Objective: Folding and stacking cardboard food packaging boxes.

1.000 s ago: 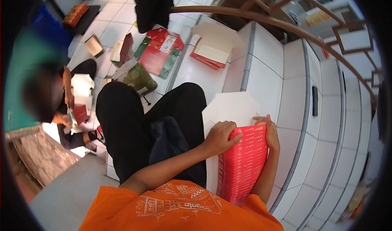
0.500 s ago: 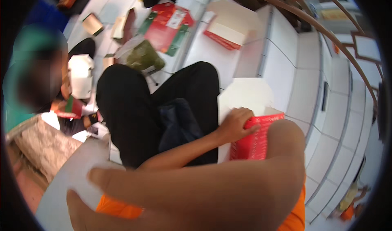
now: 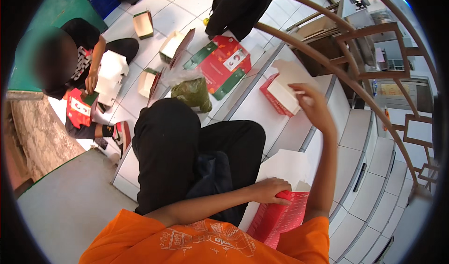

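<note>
My left hand (image 3: pixel 271 190) is closed over the upper edge of a red printed cardboard box (image 3: pixel 280 217), which stands beside my right thigh with its white flap (image 3: pixel 283 168) raised. Farther off, my right hand (image 3: pixel 312 105) is stretched out over a second red box (image 3: pixel 280 96) with a cream inside, lying open on the tiled step. Its fingers are apart and slightly blurred; whether they touch that box I cannot tell.
A clear bag of green contents (image 3: pixel 192 95) lies beyond my knees, near a flat red and green carton (image 3: pixel 227 63). Several small open boxes (image 3: pixel 142 24) stand on the floor. At left a seated person (image 3: pixel 89 53) handles a red carton (image 3: pixel 79 107). A curved brown railing (image 3: pixel 327 63) crosses at right.
My right arm has swung from close across my front at lower left out to the far box at upper right. My left hand stays on the near red box. The whole view has shifted.
</note>
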`<state>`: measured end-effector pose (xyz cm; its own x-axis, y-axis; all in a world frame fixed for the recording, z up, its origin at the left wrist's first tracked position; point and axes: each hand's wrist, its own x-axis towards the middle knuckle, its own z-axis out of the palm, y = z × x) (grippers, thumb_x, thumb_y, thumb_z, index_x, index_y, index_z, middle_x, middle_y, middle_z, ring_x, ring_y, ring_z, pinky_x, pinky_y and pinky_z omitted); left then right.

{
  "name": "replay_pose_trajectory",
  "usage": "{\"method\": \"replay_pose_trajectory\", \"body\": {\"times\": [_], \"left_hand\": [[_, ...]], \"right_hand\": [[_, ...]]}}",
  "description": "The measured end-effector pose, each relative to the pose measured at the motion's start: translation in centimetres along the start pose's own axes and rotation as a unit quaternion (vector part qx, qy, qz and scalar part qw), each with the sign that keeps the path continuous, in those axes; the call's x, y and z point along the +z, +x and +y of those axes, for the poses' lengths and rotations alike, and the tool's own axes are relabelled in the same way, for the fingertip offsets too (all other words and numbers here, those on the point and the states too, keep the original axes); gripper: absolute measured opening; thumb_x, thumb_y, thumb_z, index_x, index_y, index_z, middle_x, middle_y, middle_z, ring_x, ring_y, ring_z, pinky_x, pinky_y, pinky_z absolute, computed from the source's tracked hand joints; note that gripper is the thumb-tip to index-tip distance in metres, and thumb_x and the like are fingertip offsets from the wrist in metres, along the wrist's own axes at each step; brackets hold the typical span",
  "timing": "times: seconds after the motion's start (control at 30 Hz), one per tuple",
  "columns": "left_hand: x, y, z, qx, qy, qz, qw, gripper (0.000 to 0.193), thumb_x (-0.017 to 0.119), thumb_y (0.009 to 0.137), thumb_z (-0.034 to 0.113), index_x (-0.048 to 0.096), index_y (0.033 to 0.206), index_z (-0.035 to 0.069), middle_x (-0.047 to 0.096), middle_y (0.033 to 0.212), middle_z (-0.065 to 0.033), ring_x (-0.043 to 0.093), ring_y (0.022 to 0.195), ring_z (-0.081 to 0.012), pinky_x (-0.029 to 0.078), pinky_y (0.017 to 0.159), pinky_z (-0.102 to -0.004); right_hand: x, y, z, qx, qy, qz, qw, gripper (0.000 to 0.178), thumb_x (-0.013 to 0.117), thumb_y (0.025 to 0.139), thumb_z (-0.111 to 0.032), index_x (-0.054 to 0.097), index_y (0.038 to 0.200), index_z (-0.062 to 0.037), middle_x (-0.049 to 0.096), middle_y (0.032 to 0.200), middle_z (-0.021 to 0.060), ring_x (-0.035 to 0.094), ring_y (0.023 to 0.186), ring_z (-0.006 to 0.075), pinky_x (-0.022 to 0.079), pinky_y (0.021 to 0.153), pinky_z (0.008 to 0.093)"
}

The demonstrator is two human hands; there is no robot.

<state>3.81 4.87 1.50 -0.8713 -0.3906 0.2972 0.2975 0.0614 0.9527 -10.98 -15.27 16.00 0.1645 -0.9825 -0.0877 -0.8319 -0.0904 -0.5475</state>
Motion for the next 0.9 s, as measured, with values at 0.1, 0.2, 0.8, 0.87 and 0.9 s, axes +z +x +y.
{"method": "replay_pose_trajectory", "body": {"times": [0.1, 0.2, 0.8, 0.87, 0.9], "left_hand": [[0.4, 0.8, 0.0, 0.006, -0.012, -0.027, 1.0, 0.046, 0.068, 0.091, 0.049, 0.062, 0.105, 0.006, 0.064, 0.097, -0.0151, 0.061, 0.096, -0.0355, 0.047, 0.089, -0.0453], [-0.3, 0.5, -0.2, -0.028, -0.012, -0.055, 0.998, 0.048, 0.069, 0.09, 0.051, 0.062, 0.106, 0.006, 0.065, 0.095, -0.0156, 0.062, 0.094, -0.0365, 0.048, 0.086, -0.0452], [-5.5, 0.5, -1.0, -0.024, -0.05, -0.053, 0.997, 0.028, 0.08, 0.083, 0.016, 0.064, 0.101, 0.0, 0.065, 0.094, -0.0118, 0.064, 0.088, -0.0218, 0.05, 0.077, -0.0335], [-5.6, 0.5, -1.0, -0.022, -0.045, -0.054, 0.997, 0.028, 0.08, 0.083, 0.015, 0.064, 0.101, 0.001, 0.065, 0.094, -0.0111, 0.064, 0.087, -0.0206, 0.05, 0.077, -0.0329], [-5.8, 0.3, -1.1, -0.028, -0.039, -0.05, 0.998, 0.027, 0.08, 0.084, 0.015, 0.064, 0.1, 0.001, 0.065, 0.094, -0.0104, 0.063, 0.086, -0.0193, 0.05, 0.076, -0.0323]], "right_hand": [[5.1, -1.7, 17.1, 0.195, -0.226, -0.2, 0.933, 0.055, 0.066, 0.093, -0.029, 0.052, 0.141, -0.0073, 0.062, 0.132, 0.0252, 0.059, 0.123, 0.0407, 0.045, 0.105, 0.047], [8.7, -2.6, 21.3, 0.177, -0.286, -0.174, 0.925, 0.036, 0.06, 0.096, -0.027, 0.062, 0.127, -0.0098, 0.068, 0.116, 0.0238, 0.065, 0.111, 0.0415, 0.051, 0.095, 0.0498], [-3.6, -20.0, 3.7, 0.168, 0.119, 0.045, 0.977, 0.026, 0.058, 0.102, -0.017, 0.058, 0.115, 0.0052, 0.066, 0.107, 0.0124, 0.056, 0.1, 0.0182, 0.045, 0.096, 0.0325], [-2.2, -22.1, 3.2, 0.201, 0.142, 0.001, 0.969, 0.025, 0.058, 0.103, -0.019, 0.059, 0.115, 0.0033, 0.066, 0.105, 0.0112, 0.057, 0.1, 0.0166, 0.046, 0.095, 0.033], [-1.5, -22.5, 2.8, 0.212, 0.158, -0.026, 0.964, 0.025, 0.058, 0.103, -0.019, 0.06, 0.115, 0.003, 0.067, 0.104, 0.0107, 0.057, 0.1, 0.0157, 0.047, 0.094, 0.0333]]}}
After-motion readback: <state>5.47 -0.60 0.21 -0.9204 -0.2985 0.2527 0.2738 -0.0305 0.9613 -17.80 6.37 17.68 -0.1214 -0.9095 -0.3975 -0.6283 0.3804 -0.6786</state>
